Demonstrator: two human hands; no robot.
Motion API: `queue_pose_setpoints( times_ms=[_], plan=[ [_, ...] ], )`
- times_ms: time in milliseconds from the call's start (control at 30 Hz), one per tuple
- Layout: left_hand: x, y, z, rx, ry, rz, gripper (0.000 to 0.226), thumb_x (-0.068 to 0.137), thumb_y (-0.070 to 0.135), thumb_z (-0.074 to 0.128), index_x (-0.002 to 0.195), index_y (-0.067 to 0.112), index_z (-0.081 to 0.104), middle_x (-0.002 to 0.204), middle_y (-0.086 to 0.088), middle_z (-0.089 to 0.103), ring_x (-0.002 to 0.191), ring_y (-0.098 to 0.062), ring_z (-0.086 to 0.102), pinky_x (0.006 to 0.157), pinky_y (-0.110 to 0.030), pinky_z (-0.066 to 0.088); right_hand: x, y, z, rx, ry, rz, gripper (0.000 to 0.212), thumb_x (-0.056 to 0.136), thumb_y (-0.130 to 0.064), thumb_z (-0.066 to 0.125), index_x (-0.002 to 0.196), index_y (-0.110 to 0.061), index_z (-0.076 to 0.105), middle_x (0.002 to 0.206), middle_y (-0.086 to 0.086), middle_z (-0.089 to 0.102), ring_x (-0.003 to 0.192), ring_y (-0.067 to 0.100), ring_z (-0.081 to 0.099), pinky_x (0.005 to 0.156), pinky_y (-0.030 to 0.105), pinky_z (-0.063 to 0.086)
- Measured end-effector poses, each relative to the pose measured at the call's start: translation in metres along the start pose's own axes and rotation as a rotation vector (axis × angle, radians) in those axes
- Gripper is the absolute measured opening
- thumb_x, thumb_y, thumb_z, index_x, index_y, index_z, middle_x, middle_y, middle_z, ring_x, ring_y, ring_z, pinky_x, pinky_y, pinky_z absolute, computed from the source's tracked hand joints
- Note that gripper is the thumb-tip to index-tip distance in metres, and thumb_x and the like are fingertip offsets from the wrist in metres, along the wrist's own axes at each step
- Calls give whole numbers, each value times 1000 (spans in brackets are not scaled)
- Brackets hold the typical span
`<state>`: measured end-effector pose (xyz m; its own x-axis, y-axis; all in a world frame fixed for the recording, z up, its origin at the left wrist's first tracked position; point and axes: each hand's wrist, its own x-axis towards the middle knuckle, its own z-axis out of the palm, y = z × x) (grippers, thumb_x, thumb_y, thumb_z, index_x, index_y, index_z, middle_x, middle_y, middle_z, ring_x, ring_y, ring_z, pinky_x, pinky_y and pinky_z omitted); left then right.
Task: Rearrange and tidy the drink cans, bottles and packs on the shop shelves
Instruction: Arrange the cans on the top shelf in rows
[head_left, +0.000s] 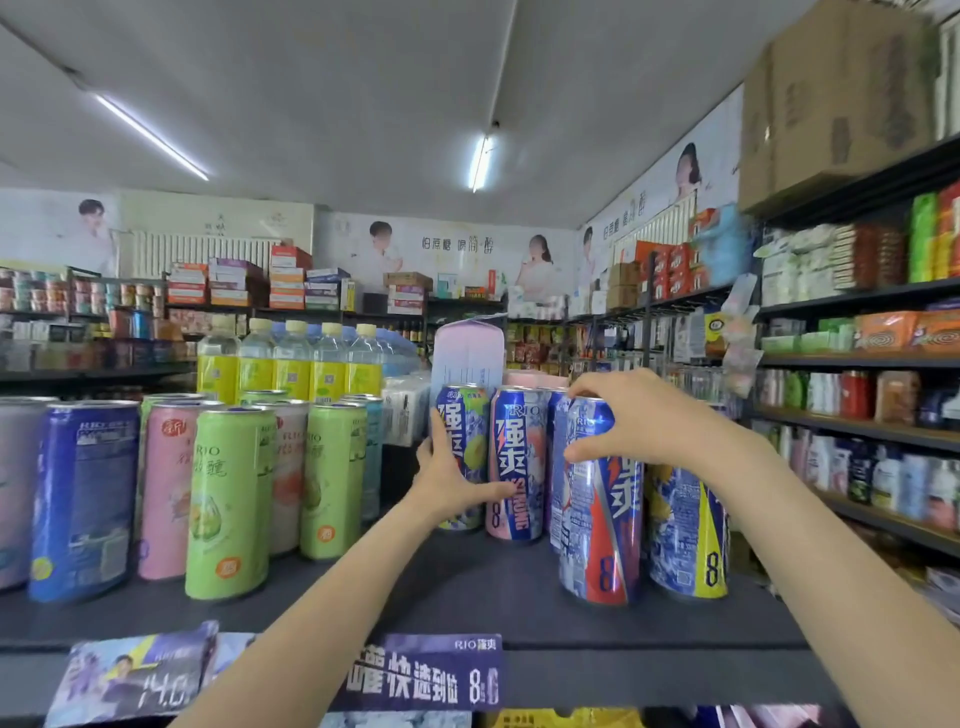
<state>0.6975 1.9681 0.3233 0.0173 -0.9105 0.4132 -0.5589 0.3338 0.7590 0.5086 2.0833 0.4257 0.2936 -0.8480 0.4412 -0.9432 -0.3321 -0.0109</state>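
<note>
You are working on the dark shelf (467, 587), sorting the row of tall blue cans on its right half. Your right hand (634, 421) is gripping the upper part of the red-and-blue can (602, 525), thumb in front and fingers curled over the far side of the rim; the can is standing at the near right and leaning slightly. Just to its right, the yellow-and-blue can (685, 535) is standing close beside it, partly hidden behind your forearm.

Your left hand (452, 478) is cupping the green-fruit can (462, 452) farther back, thumb up its left side and fingers spreading across its lower front toward the pink-bottomed can (517, 462) next to it. Whether the fingertips are pressing that second can cannot be told.

You seem to be in the middle of lining these cans up, labels forward. The next move probably calls for setting the held can upright, turning its label toward you, and sliding it back level with its neighbours without knocking them.

On the left, green, pink and blue slim cans (228, 499) are standing in rows, with yellow-labelled bottles (291, 364) behind.
</note>
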Motion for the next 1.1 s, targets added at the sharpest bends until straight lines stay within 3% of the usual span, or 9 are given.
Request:
queue_pose_setpoints(
  times_ms=[100,567,800,1000,1100],
  plan=[
    [-10,15,17,87,41,-53,140,62,41,83,138,21,-34,152,-22,-14,141,-39,3,114,-51,14,0,-1,1,25,2,-4,72,79,-43,70,140,-24,35,138,5,45,129,23,37,96,34,37],
    [-12,13,28,220,233,-113,130,69,41,78,141,25,-29,149,-20,8,128,-43,33,99,-51,37,1,-1,4,25,-10,22,71,79,-43,70,138,-21,37,136,8,45,127,24,38,94,34,38],
    [-16,6,29,284,199,-127,136,65,42,81,139,25,-33,152,-18,-2,134,-42,24,102,-50,33,4,1,8,17,14,8,70,79,-43,69,137,-20,37,135,7,47,125,23,40,91,33,38],
    [-13,12,36,339,240,-183,141,62,42,83,138,23,-34,154,-13,-10,136,-42,18,102,-59,33,5,2,7,16,25,-4,69,79,-44,69,137,-21,39,130,8,49,123,24,41,81,30,35],
    [-10,18,42,347,263,-226,145,60,41,84,137,19,-37,154,-13,-13,137,-42,15,103,-61,29,6,4,8,8,37,-21,68,80,-43,68,138,-21,38,133,8,48,125,23,39,84,31,35]
  ],
)
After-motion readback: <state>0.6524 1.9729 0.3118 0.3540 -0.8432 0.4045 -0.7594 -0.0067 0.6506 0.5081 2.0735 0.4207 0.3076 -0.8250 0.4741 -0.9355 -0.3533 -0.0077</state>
